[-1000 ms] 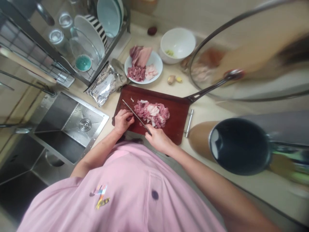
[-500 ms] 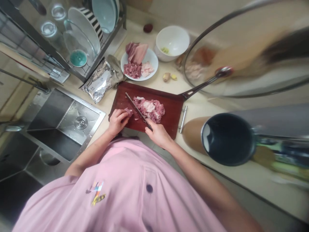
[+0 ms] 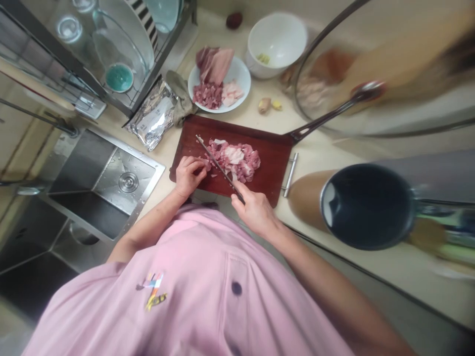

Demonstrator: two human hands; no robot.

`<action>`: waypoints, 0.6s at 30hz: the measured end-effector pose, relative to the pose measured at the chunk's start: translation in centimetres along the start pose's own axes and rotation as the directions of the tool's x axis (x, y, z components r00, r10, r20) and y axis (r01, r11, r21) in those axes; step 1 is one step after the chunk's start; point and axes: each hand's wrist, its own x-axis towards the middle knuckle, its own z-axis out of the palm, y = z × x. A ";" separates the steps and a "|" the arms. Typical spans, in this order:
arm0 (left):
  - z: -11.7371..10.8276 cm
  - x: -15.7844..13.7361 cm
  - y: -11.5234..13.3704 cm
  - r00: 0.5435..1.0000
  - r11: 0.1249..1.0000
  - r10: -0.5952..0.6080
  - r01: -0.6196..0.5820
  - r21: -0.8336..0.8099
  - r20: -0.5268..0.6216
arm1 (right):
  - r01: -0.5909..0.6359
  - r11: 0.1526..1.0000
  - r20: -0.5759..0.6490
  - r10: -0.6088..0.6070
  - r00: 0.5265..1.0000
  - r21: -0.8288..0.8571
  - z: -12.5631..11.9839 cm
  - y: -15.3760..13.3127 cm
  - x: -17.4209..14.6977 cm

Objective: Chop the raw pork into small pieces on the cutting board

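A knife (image 3: 219,167) is in my right hand (image 3: 256,207), its fingers wrapped round the handle over the near edge of the red-brown cutting board (image 3: 267,153). The blade lies slantwise, tip pointing away to the left, with small bits of meat stuck along it. Left of the blade, the curled fingers of my left hand (image 3: 189,175) press a small piece of meat (image 3: 207,165) against the board. A heap of cut pink meat with pale fat (image 3: 241,158) lies on the board just right of the blade.
Behind the board stand a plate (image 3: 243,74) of meat and a white bowl (image 3: 276,44). Ginger pieces (image 3: 264,105) lie nearby. A foil packet (image 3: 152,118), a dish rack (image 3: 163,64) and a steel sink (image 3: 111,183) are leftward. A dark pot (image 3: 367,207) and a glass lid (image 3: 334,113) stand right.
The view has shifted a little, so the board and hands appear slightly farther right. My left hand still holds the piece beside the blade, and the knife stays in my right hand.
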 end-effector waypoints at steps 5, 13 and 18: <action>0.7 0.1 0.2 1.000 0.996 -0.031 0.031 0.085 0.001 | 0.017 0.994 0.094 -0.007 0.996 -0.109 0.2 -0.2 -0.9; 1.2 0.1 0.1 0.997 0.996 -0.073 0.073 0.058 0.009 | 0.017 0.976 0.180 0.022 0.983 -0.216 0.4 0.3 -1.1; 1.3 0.2 -0.2 0.998 0.996 -0.065 0.064 0.055 0.016 | 0.004 0.977 0.131 0.025 0.991 -0.211 1.5 -1.8 3.2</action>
